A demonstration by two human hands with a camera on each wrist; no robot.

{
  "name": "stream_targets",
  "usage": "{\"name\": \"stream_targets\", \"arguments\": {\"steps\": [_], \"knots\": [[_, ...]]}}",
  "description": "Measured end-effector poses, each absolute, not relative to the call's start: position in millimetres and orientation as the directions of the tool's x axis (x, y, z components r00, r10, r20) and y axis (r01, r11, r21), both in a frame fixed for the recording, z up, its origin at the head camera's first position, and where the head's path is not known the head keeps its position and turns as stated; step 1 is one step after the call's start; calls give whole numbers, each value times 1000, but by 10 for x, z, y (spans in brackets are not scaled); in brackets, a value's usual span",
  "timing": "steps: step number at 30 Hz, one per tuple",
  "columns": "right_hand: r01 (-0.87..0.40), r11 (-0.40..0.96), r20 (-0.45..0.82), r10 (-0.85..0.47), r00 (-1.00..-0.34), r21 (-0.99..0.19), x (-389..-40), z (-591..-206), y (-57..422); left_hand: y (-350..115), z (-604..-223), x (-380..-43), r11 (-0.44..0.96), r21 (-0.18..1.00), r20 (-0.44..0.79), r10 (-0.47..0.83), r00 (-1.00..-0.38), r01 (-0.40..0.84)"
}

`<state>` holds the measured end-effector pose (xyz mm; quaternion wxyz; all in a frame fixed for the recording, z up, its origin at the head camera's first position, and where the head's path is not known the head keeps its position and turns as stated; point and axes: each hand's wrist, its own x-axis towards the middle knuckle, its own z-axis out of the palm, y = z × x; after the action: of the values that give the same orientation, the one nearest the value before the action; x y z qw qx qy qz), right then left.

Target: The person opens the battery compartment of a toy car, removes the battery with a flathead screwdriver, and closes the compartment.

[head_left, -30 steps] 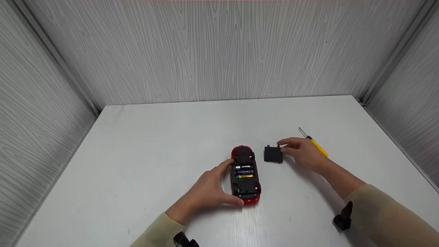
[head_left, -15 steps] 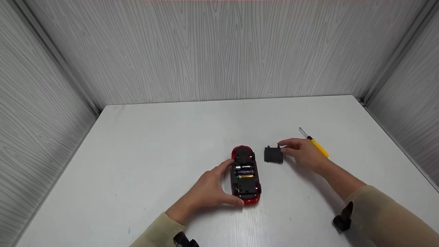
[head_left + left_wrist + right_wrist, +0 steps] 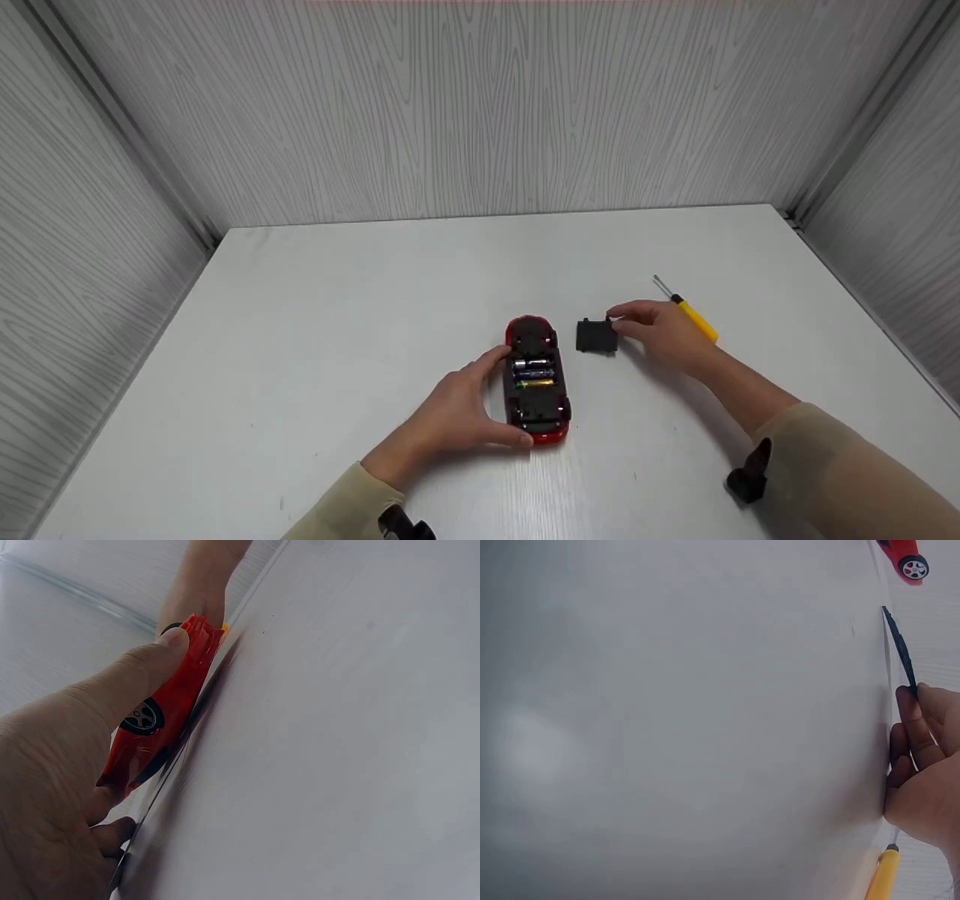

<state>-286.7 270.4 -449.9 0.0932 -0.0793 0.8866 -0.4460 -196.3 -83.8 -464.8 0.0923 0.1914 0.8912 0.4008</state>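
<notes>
A red toy car lies upside down on the white table, its black underside facing up. In its uncovered battery bay sit 3 batteries, side by side. My left hand holds the car from the left, thumb at the near end and fingers along the side. The left wrist view shows the thumb pressed to the red body. Right of the car, my right hand pinches a black battery cover by its right edge. In the right wrist view, the cover appears edge-on between thumb and fingertips.
A screwdriver with a yellow handle lies just beyond the right hand, its tip pointing away to the left. The white table is bounded by wood-grain panels at the back and both sides.
</notes>
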Motion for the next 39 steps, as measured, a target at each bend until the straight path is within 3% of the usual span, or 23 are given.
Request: {"name": "stream_targets", "arguments": {"steps": [21, 39], "knots": [[-88, 598, -56, -218, -974, -796, -2860, -4494, 2713, -831, -4638, -1964, 615, 744, -19, 413, -911, 263], [-194, 517, 144, -136, -980, -834, -2757, -4288, 2915, -843, -4655, -1966, 612, 741, -3, 415, -910, 277]]}}
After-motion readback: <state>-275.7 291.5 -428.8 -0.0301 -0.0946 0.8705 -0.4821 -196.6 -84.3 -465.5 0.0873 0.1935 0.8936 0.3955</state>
